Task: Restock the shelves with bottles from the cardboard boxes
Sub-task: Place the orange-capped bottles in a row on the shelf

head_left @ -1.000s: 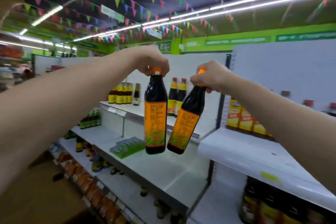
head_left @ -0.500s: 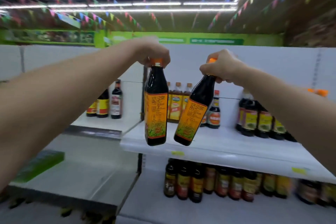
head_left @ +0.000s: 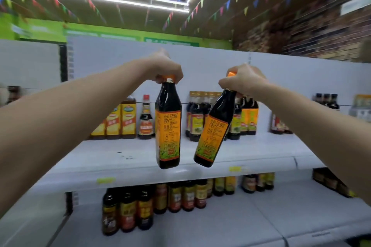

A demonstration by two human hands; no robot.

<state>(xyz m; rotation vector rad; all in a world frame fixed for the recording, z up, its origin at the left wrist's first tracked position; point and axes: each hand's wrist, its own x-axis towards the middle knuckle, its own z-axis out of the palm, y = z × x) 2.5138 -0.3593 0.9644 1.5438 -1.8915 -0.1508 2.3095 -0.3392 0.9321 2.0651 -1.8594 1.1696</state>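
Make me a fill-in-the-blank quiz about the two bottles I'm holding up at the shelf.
1. The left hand holds the left bottle by its ____.
2. The right hand holds the right bottle, which hangs ____, not upright.
3. Both caps are ____ in colour.

Missing words: cap; tilted; orange

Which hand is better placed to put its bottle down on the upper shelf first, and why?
Probably the left. The left hand holds its bottle upright by the cap, above a bare part of the upper shelf. The right hand holds its bottle tilted, so it must straighten first.
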